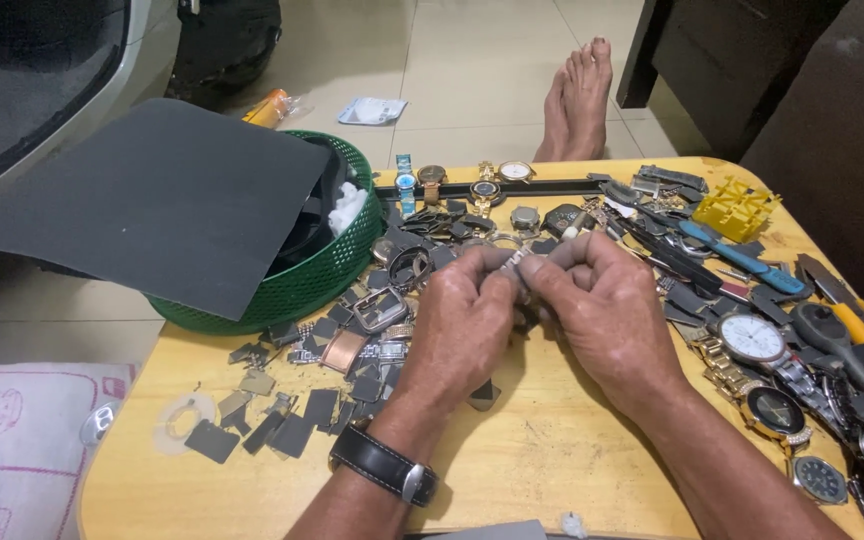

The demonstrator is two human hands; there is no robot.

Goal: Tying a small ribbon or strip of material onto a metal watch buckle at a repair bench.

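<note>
My left hand [462,320] and my right hand [607,310] meet over the middle of a low wooden table [542,450]. Both pinch a small silver metal watch-band piece [518,262] between thumbs and fingertips, held just above the tabletop. A black strap watch sits on my left wrist [384,466]. Scraps of dark sandpaper [297,425] and a silver buckle [380,308] lie to the left of my hands. Most of the band piece is hidden by my fingers.
A green basket [317,280] under a large dark sandpaper sheet [167,195] stands at the left. Several wristwatches [752,340] and hand tools [852,345] crowd the right edge; a yellow plastic holder [735,208] sits far right. Bare feet [577,100] rest beyond the table.
</note>
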